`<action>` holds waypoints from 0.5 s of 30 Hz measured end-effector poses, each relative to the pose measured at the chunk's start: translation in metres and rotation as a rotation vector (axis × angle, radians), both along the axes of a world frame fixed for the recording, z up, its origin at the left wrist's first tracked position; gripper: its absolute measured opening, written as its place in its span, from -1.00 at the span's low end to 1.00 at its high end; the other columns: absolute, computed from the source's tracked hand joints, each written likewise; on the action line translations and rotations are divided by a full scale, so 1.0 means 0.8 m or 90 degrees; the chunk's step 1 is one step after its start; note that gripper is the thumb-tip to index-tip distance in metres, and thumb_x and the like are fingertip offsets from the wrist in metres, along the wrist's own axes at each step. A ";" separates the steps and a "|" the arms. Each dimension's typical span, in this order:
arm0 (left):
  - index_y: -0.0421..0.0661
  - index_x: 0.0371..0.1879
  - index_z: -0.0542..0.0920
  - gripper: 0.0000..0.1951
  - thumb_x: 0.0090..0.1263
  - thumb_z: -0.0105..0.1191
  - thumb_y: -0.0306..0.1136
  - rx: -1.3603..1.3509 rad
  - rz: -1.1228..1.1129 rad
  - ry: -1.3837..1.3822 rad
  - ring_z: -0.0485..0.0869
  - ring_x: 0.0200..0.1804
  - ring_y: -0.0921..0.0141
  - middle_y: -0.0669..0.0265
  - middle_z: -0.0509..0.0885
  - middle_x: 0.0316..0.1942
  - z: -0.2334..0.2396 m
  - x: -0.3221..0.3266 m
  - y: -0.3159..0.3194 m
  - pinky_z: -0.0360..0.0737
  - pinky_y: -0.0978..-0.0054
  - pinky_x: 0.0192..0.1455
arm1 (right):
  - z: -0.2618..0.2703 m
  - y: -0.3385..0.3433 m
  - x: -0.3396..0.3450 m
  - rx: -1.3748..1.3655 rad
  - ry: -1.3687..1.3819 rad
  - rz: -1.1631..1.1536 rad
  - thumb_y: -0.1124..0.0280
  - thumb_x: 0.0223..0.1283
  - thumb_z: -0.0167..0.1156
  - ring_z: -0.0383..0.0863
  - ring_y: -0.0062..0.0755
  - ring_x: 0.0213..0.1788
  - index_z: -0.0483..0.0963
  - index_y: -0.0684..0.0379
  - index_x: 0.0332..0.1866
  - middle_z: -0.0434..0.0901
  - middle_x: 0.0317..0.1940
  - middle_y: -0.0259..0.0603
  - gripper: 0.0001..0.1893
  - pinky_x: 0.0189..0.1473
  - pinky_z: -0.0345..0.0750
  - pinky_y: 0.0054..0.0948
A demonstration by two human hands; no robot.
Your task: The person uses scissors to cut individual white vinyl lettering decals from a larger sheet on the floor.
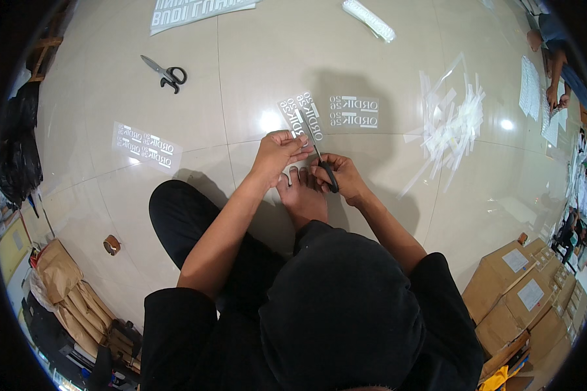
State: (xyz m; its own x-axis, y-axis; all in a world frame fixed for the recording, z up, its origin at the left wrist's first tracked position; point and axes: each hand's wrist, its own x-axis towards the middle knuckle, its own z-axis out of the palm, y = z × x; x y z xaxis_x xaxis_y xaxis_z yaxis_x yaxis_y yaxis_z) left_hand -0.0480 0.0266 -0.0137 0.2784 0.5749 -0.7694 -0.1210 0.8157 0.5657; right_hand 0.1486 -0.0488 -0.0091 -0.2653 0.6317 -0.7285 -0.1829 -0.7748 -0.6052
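My left hand (pixel 280 155) pinches the lower edge of a clear film sheet (pixel 289 108) printed with white lettering. My right hand (pixel 341 177) grips black-handled scissors (pixel 328 175), their blades lying along the sheet between its two printed columns. Whether the blades are parted is hard to tell. Just right of the held sheet, a smaller printed film piece (pixel 354 111) lies on the tiled floor. Farther left lies another printed film sheet (pixel 146 148). My bare foot (pixel 303 198) is beneath and between my hands.
A second pair of scissors (pixel 166 74) lies at upper left. Film strips (pixel 452 127) are heaped at right. Large lettered sheets (pixel 195 15), a rolled bundle (pixel 369 20) and a tape roll (pixel 111 245) lie on the floor. Cardboard boxes (pixel 508 288) stand lower right; another person's hands (pixel 557 99) handle sheets.
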 end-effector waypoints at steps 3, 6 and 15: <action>-0.27 -0.12 0.71 -0.82 0.58 0.28 -0.37 -0.010 -0.020 0.010 0.84 -0.05 0.34 0.19 0.80 -0.17 0.004 0.000 -0.001 0.79 0.46 0.03 | 0.003 0.005 0.003 0.032 0.012 -0.008 0.32 0.35 0.44 0.58 -0.64 -0.50 0.63 0.26 -0.07 0.64 -0.48 -0.35 -0.76 -0.45 0.45 -0.61; -0.22 -0.10 0.71 -0.81 0.57 0.30 -0.33 -0.023 -0.039 0.000 0.83 -0.05 0.38 0.22 0.81 -0.15 0.007 -0.001 -0.004 0.78 0.48 0.05 | -0.003 0.010 0.003 0.052 0.036 -0.032 0.32 0.36 0.44 0.58 -0.63 -0.51 0.64 0.27 -0.07 0.64 -0.48 -0.35 -0.76 -0.45 0.46 -0.61; -0.20 -0.11 0.72 -0.76 0.58 0.30 -0.24 -0.025 -0.051 -0.012 0.82 -0.05 0.41 0.27 0.80 -0.15 0.020 0.002 -0.001 0.76 0.48 0.09 | -0.008 0.012 0.005 0.052 0.049 -0.025 0.33 0.35 0.45 0.58 -0.64 -0.50 0.65 0.26 -0.07 0.64 -0.45 -0.35 -0.76 -0.45 0.47 -0.59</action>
